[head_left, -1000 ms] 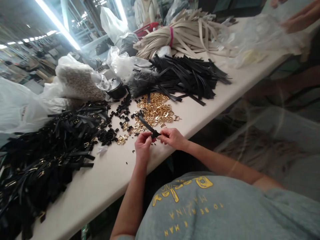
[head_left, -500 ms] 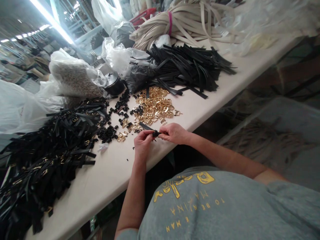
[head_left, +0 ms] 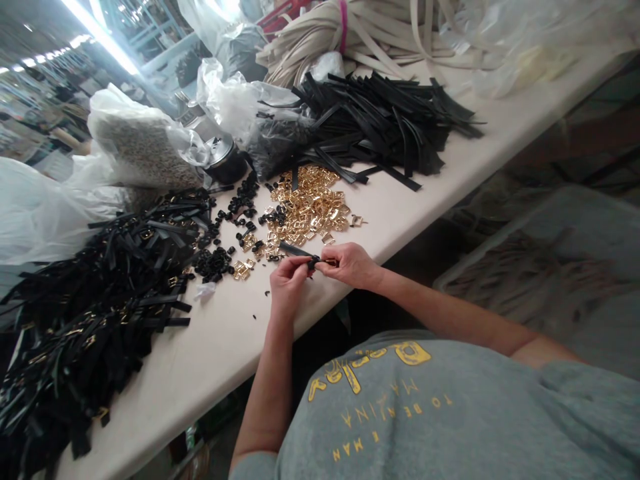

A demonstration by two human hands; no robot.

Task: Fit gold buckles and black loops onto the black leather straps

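Close to the table's front edge, my left hand (head_left: 290,277) and my right hand (head_left: 350,265) pinch a short black strap (head_left: 296,250) between them. Its loose end points up and left from my fingers. A gold buckle (head_left: 331,263) shows at my right fingertips, partly covered by them. A small dark piece, perhaps a keeper loop, sits on the strap between the two hands; its shape is hard to make out. Just beyond my hands lies a heap of gold buckles (head_left: 313,203). Small black loops (head_left: 214,265) are piled to the left.
Straps with buckles form a big black pile (head_left: 105,287) at left. Plain black strips (head_left: 380,123) lie at the back, before a bundle of beige straps (head_left: 305,50). Filled plastic bags (head_left: 145,137) and a dark can (head_left: 225,160) stand at back left on the table (head_left: 220,347).
My hands stay in nearly the same place, still pinching the strap. More gold of the buckle shows at my right fingers now. The view has shifted slightly.
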